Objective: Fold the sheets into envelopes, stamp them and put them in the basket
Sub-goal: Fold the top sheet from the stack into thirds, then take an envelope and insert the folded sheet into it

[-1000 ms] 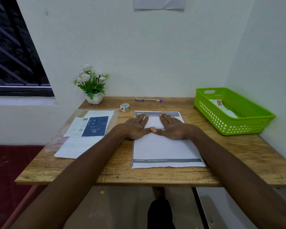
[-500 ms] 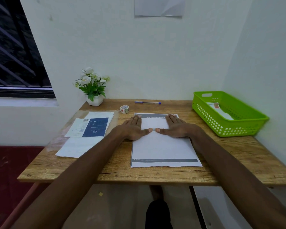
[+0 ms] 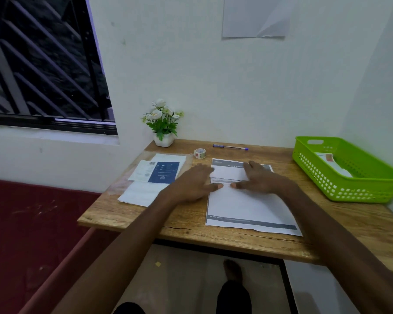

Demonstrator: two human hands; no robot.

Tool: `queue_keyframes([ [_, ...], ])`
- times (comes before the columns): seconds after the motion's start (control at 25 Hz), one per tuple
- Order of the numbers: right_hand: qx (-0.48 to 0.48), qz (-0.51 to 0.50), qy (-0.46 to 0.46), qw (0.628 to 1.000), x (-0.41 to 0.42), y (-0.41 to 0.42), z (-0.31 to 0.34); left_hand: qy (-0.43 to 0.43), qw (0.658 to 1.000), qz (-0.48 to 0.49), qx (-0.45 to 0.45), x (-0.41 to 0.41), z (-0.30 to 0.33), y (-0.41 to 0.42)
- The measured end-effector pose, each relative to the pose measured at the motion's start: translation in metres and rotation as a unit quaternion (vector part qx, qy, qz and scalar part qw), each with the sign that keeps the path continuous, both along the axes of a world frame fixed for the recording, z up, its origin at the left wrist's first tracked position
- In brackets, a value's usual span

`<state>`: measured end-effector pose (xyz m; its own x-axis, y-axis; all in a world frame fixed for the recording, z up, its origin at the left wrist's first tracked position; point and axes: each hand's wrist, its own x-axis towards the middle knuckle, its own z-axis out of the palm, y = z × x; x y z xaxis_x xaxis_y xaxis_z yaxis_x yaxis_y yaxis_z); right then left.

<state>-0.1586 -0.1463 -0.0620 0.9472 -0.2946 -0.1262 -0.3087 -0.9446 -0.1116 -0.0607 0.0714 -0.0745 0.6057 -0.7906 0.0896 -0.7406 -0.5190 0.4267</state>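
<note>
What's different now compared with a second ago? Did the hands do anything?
The left hand has slid left, mostly off the sheet onto the table; only its thumb still touches the paper. The right hand still presses the folded flap flat. Nothing was picked up; the basket is unmoved.

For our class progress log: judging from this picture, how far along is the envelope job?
Done: at least one stamped envelope lies in the green basket. In hand: the left hand and right hand press flat on a small folded paper lying on the sheet. Left: finishing this fold, stamping it from the sticker roll, and the stack of sheets on the left.
</note>
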Motion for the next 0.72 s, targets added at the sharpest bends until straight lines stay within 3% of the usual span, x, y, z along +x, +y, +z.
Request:
queue_keyframes([
  [0.08,-0.028,0.038,-0.008,0.999,-0.004,0.033,0.002,0.037,0.994,0.04,-0.097,-0.003,0.001,0.04],
  [0.24,-0.014,0.133,-0.052,0.99,-0.008,0.109,0.0,-0.038,0.969,0.142,-0.2,-0.007,0.002,0.126],
  [0.52,0.05,0.165,-0.221,0.96,0.005,0.204,-0.007,-0.125,0.971,0.165,-0.122,-0.018,-0.007,0.194],
  [0.72,0.061,0.141,-0.261,0.953,0.014,0.224,-0.022,-0.263,0.962,0.062,-0.03,-0.01,-0.007,0.192],
])
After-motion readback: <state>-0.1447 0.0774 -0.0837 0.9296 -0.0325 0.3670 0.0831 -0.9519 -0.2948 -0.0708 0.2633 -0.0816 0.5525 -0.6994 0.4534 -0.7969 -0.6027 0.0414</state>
